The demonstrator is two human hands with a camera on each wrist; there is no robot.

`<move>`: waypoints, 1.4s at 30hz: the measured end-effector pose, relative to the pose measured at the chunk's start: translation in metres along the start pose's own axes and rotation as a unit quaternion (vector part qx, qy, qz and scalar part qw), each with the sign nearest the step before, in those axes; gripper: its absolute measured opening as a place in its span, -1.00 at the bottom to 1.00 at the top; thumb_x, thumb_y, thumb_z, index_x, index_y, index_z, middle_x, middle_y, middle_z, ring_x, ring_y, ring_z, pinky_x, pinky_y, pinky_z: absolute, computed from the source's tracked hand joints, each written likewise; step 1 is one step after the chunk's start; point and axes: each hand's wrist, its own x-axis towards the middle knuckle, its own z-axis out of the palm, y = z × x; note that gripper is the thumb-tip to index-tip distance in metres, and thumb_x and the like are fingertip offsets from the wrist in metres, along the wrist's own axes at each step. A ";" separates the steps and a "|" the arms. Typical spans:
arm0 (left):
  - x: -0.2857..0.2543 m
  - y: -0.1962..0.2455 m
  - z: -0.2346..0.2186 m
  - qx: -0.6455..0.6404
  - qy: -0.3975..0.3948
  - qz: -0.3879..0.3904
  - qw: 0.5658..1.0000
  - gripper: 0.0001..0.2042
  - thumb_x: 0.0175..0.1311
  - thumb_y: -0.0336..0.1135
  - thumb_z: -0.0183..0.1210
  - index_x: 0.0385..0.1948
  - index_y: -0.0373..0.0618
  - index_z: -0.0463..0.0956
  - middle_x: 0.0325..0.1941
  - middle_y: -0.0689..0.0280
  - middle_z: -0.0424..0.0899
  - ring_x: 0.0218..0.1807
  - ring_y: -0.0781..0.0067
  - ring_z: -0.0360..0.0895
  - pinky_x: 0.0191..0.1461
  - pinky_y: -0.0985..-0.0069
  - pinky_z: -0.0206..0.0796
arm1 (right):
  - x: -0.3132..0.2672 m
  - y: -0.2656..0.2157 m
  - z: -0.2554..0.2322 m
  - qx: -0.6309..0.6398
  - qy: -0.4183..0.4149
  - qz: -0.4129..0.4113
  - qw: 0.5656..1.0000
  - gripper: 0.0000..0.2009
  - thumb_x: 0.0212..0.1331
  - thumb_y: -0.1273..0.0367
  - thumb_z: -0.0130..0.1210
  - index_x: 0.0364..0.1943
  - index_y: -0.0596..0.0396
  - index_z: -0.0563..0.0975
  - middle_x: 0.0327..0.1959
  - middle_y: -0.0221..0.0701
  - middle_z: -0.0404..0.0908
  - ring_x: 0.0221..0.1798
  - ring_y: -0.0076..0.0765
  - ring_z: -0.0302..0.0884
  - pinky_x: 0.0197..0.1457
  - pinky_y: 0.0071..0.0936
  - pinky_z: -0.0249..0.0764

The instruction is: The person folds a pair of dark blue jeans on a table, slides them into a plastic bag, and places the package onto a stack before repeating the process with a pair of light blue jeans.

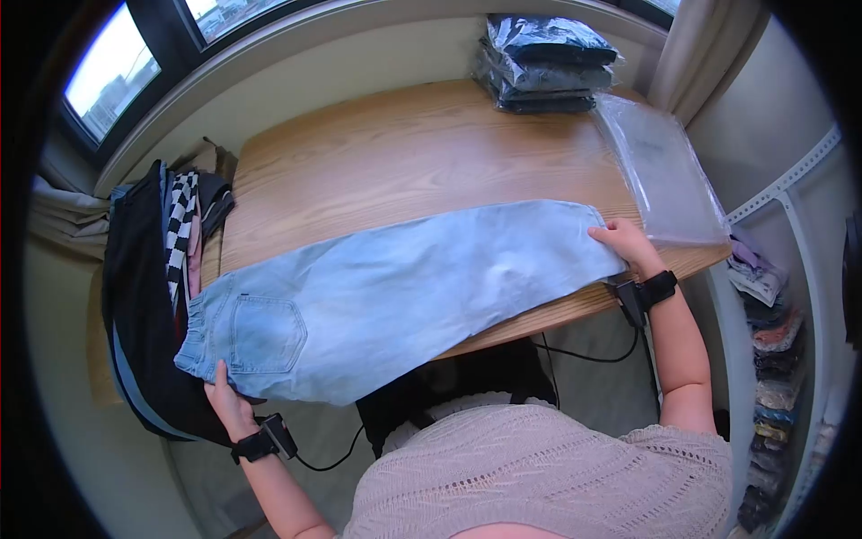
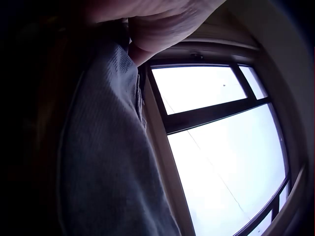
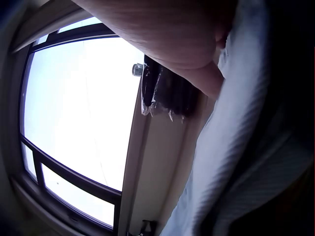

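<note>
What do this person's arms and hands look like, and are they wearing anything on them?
The left hand and right hand wear no gloves, and the forearms show no sleeves. Each wrist has a black strap with a small, boxy black device. A thin black cable runs near each. The top is beige openwork knit.

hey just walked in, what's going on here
A person is holding a pair of light blue jeans stretched sideways along the near side of a wooden table. The left hand grips the waistband end, and the right hand pinches the leg end. The jeans look folded lengthwise, with one back pocket showing. Clear plastic packaging lies at the table's right end, near a stack of plastic-wrapped items; loose clothes are heaped at the left.
</note>
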 end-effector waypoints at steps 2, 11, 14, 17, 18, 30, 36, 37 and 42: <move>0.005 -0.008 -0.005 0.006 -0.016 0.018 1.000 -0.62 0.28 -0.46 0.09 0.11 -0.39 0.32 0.14 0.14 0.48 0.12 0.29 0.44 0.22 0.37 0.21 | -0.001 0.001 0.005 0.025 -0.011 -0.024 0.999 -0.61 0.09 0.22 0.21 -0.21 0.34 0.51 -0.37 -0.25 0.59 -0.34 -0.44 0.52 -0.24 -0.45 0.45; -0.002 0.015 0.019 -0.037 -0.013 -0.004 0.999 -0.59 0.25 -0.46 0.10 0.13 -0.36 0.29 0.11 0.13 0.50 0.10 0.24 0.46 0.19 0.34 0.27 | 0.018 -0.051 -0.052 -0.079 0.177 -0.287 0.938 -0.66 0.21 0.29 0.10 -0.06 0.26 0.42 -0.15 -0.19 0.55 -0.07 -0.30 0.47 0.08 -0.41 0.34; -0.026 0.028 0.034 -0.005 -0.066 0.019 0.998 -0.51 0.18 -0.51 0.17 0.16 -0.31 0.24 0.12 0.18 0.46 0.09 0.27 0.45 0.22 0.37 0.24 | 0.028 -0.063 -0.084 -0.054 0.163 -0.309 0.935 -0.67 0.22 0.28 0.10 -0.05 0.23 0.42 -0.16 -0.20 0.55 -0.08 -0.31 0.48 0.06 -0.42 0.36; -0.034 0.026 0.025 0.077 0.023 0.075 0.994 -0.45 0.17 -0.49 0.20 0.21 -0.26 0.19 0.12 0.18 0.43 0.12 0.33 0.40 0.24 0.40 0.20 | 0.050 -0.039 -0.097 -0.089 0.181 -0.269 0.942 -0.68 0.21 0.30 0.11 -0.04 0.19 0.42 -0.15 -0.18 0.55 -0.09 -0.31 0.49 0.03 -0.41 0.39; -0.034 0.023 0.022 0.166 0.102 0.155 0.969 -0.44 0.17 -0.47 0.21 0.22 -0.24 0.17 0.12 0.18 0.42 0.14 0.36 0.38 0.25 0.41 0.19 | 0.058 -0.032 -0.096 -0.163 0.224 -0.229 0.933 -0.68 0.20 0.32 0.12 -0.02 0.17 0.42 -0.15 -0.18 0.55 -0.10 -0.31 0.50 0.01 -0.41 0.40; 0.064 0.081 0.108 0.571 -0.328 0.304 0.688 -0.70 0.12 -0.44 0.12 -0.07 -0.25 0.52 -0.01 0.02 0.57 0.10 0.04 0.46 0.20 0.34 0.26 | -0.001 -0.161 0.143 -0.270 -0.151 -0.418 0.854 -0.65 0.10 0.33 0.18 -0.01 0.09 0.49 -0.07 -0.11 0.54 -0.09 -0.09 0.50 -0.01 -0.30 0.44; 0.099 0.060 0.117 0.611 -0.357 0.173 0.685 -0.73 0.10 -0.42 0.18 -0.13 -0.24 0.54 -0.11 0.00 0.62 -0.02 0.06 0.55 0.08 0.35 0.35 | 0.023 -0.158 0.192 -0.257 -0.089 -0.321 0.907 -0.70 0.14 0.37 0.10 -0.06 0.15 0.41 0.01 0.02 0.35 -0.02 0.21 0.42 0.14 -0.21 0.37; 0.107 0.058 0.117 0.605 -0.375 0.161 0.684 -0.76 0.14 -0.38 0.17 -0.17 -0.25 0.51 -0.19 0.01 0.62 -0.09 0.09 0.55 0.01 0.37 0.34 | 0.025 -0.156 0.193 -0.252 -0.061 -0.329 0.908 -0.79 0.14 0.41 0.09 -0.16 0.16 0.42 -0.04 -0.04 0.35 -0.12 0.11 0.48 0.03 -0.23 0.45; 0.115 0.067 0.115 0.573 -0.402 0.208 0.683 -0.77 0.23 -0.29 0.13 -0.21 -0.24 0.40 -0.32 0.05 0.58 -0.20 0.12 0.53 -0.09 0.35 0.31 | 0.020 -0.167 0.188 -0.172 -0.123 -0.205 0.956 -0.82 0.14 0.45 0.08 -0.19 0.16 0.43 -0.09 -0.10 0.34 -0.33 -0.05 0.54 -0.23 -0.29 0.52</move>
